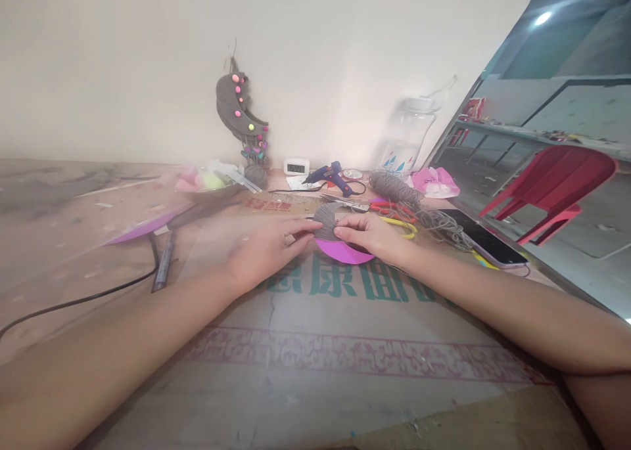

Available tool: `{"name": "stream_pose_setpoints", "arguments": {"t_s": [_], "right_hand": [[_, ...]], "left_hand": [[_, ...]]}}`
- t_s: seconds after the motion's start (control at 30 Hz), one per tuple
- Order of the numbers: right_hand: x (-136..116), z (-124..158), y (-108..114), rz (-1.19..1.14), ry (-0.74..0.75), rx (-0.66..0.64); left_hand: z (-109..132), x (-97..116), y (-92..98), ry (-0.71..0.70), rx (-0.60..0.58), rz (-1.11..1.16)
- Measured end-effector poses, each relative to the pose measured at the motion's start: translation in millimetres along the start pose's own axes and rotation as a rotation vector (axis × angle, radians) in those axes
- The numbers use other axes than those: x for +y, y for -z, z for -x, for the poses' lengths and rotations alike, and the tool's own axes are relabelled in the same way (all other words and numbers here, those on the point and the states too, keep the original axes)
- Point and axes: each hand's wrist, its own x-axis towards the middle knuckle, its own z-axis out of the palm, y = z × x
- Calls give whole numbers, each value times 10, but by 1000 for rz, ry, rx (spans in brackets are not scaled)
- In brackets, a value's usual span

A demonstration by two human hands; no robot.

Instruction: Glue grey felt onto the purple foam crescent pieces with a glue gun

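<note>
A purple crescent [348, 253], partly wrapped in grey yarn [326, 221], lies between my hands above the cardboard. My left hand [271, 247] grips its left edge with thumb and fingertips, and a ring shows on one finger. From the other side, my right hand [367, 233] pinches the wrapped part near the middle. A loose skein of grey yarn [399, 190] trails along the right behind that hand. Just beyond the crescent are scissors with red handles [392, 208] and a yellow-handled pair [401, 226], partly hidden by my right hand.
A blue glue gun [335, 177], a small digital clock [296, 167] and a clear bottle [407, 138] stand at the back. A decorated grey crescent [239, 108] hangs on the white board. A phone [486, 238] lies right; a marker [163, 263] and black cable [98, 294] lie left.
</note>
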Motion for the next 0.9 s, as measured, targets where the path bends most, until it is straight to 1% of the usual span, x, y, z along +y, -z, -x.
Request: {"name": "stream_pose_setpoints", "arguments": {"t_s": [0.17,0.33,0.5,0.6,0.67,0.8,0.9], "right_hand": [[-20,2,-11,-1,-2,9],[-35,4,-26,-7,25,33],[-54,12,-64,80,49,15],[-60,11,-93,110,57,-5],[-55,7,-103,112,47,-16],[-36,3,-99,128,53,-24],[-29,5,-94,139,54,-25]], "left_hand": [[18,22,-6,44,-6,63],[-5,43,-4,148,35,237],[-60,21,21,132,-104,289],[-74,-14,15,189,-104,280],[-75,-31,10,226,-127,299],[-72,-45,4,242,-161,331],[-69,-58,-1,244,-163,333]]}}
